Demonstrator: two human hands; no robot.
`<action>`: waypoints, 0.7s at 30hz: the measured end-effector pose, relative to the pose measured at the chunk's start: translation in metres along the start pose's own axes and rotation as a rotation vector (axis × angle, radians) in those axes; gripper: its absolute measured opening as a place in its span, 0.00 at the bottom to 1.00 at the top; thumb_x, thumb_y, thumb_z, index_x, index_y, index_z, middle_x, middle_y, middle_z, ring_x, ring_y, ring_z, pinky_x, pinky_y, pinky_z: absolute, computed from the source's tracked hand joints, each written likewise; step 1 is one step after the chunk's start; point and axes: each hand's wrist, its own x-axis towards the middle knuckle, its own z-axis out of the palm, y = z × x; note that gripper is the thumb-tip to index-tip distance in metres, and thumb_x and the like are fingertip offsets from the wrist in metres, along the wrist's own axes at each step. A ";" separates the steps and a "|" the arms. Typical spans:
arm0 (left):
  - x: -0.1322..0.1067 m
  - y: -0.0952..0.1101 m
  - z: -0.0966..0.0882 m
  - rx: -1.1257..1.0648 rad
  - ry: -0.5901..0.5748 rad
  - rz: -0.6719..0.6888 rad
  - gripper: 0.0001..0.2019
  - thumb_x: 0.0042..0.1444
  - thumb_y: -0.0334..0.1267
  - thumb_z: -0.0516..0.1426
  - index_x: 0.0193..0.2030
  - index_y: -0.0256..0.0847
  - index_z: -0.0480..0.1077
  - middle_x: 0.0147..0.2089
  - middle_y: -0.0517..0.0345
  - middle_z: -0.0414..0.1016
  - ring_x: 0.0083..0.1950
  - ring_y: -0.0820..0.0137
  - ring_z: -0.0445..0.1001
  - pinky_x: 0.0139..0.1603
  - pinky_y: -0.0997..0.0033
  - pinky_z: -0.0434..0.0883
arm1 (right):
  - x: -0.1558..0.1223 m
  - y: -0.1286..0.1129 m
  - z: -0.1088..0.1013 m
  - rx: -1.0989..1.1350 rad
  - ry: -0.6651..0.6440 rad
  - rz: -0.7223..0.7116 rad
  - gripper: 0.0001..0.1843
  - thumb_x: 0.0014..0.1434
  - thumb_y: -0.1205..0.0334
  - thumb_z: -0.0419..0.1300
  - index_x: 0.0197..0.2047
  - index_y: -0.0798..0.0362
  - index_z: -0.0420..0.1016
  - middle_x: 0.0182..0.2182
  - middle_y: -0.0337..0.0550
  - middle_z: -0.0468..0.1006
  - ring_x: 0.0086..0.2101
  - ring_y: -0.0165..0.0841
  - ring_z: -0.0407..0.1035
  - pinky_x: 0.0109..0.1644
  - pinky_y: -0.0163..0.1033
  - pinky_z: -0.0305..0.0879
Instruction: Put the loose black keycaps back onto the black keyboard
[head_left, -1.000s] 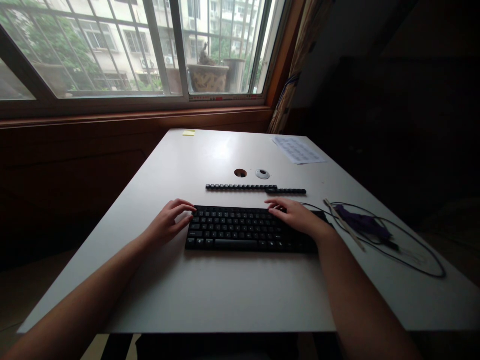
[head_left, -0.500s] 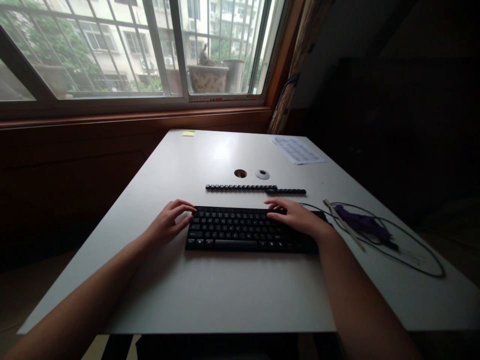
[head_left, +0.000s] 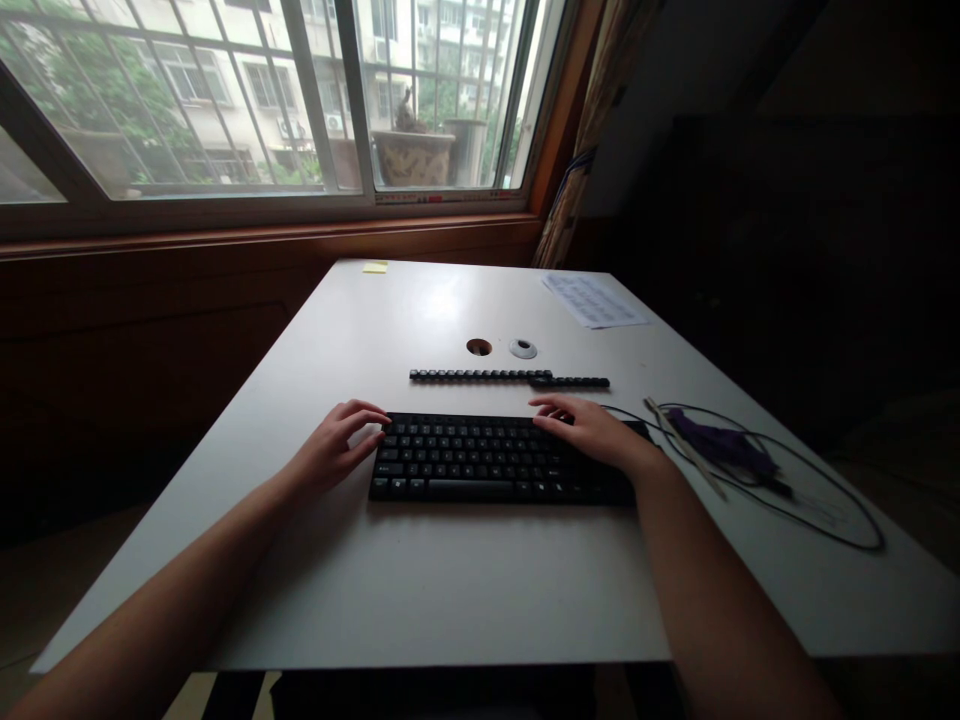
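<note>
A black computer keyboard (head_left: 465, 460) lies flat on the white table in front of me. My left hand (head_left: 346, 438) is at its upper left corner, fingers bent and apart, fingertips touching the edge. Over the keyboard's right part rests my right hand (head_left: 589, 428), thumb and fingers spread near the top edge, hiding the keys beneath. Neither hand has closed around anything. Just beyond the keyboard lie a long strip of black keycaps (head_left: 480, 376) and a shorter strip (head_left: 574, 382), meeting end to end.
On the right, a looped black cable (head_left: 840, 482) surrounds a purple cloth (head_left: 716, 442) and a thin stick (head_left: 686, 450). Past the key strips are a round table hole (head_left: 479, 347) and a grey round cover (head_left: 523, 348). Printed papers (head_left: 594, 300) and a yellow note (head_left: 375, 267) lie farther back.
Both hands and the keyboard keep the same positions relative to each other. The whole view has shifted very slightly.
</note>
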 end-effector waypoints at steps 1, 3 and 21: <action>0.000 0.000 0.000 -0.002 -0.001 -0.001 0.12 0.70 0.45 0.53 0.52 0.47 0.74 0.55 0.51 0.72 0.57 0.59 0.71 0.60 0.53 0.69 | 0.000 0.000 0.000 0.001 -0.006 -0.004 0.23 0.61 0.48 0.62 0.57 0.47 0.77 0.48 0.47 0.81 0.48 0.42 0.75 0.54 0.49 0.71; 0.001 0.001 0.000 -0.003 -0.002 0.001 0.12 0.70 0.46 0.54 0.52 0.47 0.74 0.55 0.51 0.72 0.57 0.59 0.71 0.60 0.53 0.69 | 0.000 0.001 0.000 0.002 -0.012 -0.015 0.24 0.59 0.48 0.64 0.57 0.47 0.77 0.48 0.47 0.81 0.48 0.42 0.75 0.54 0.48 0.71; 0.000 0.001 0.001 -0.007 0.009 0.010 0.11 0.69 0.45 0.54 0.52 0.47 0.74 0.54 0.51 0.73 0.56 0.59 0.72 0.60 0.53 0.70 | 0.012 0.026 0.013 -0.396 0.383 -0.077 0.26 0.68 0.57 0.49 0.67 0.47 0.66 0.60 0.48 0.75 0.61 0.50 0.61 0.67 0.60 0.58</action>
